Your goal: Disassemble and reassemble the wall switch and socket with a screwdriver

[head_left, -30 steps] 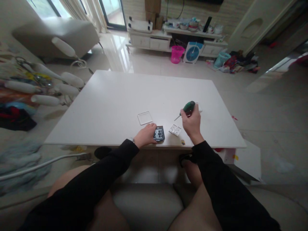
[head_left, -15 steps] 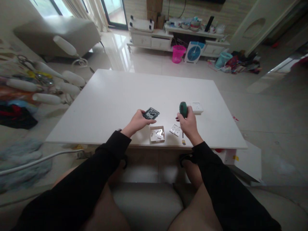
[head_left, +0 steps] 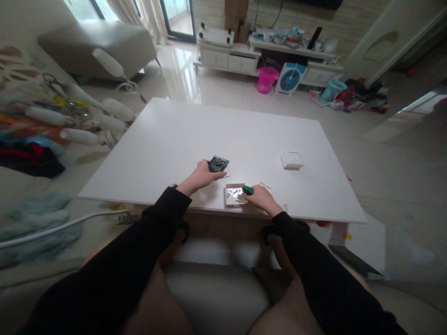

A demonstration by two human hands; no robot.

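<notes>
My left hand [head_left: 200, 177] grips a wall socket panel [head_left: 218, 164] by its edge, its dark back turned up. A white mounting box [head_left: 230, 203] sits open near the table's front edge, with small pieces inside that I cannot make out. At the right rim of this box is my right hand [head_left: 261, 199], closed around a screwdriver whose green handle [head_left: 247, 190] shows above the fingers. Whether the fingers also pinch something in the box is hidden. Small white plates [head_left: 266, 185] lie partly behind the right hand.
A white assembled socket [head_left: 292, 160] stands farther right on the white table [head_left: 195, 130]. Close to my right wrist lies a small item [head_left: 285, 207]. A lamp with white shades [head_left: 108, 63] stands left of the table. Beyond are a pink basket [head_left: 267, 80] and a blue fan [head_left: 290, 79].
My right hand has moved left and down to the mounting box, and the screwdriver has tipped over from upright. The left hand still holds the socket panel, slightly turned. The view has shifted slightly.
</notes>
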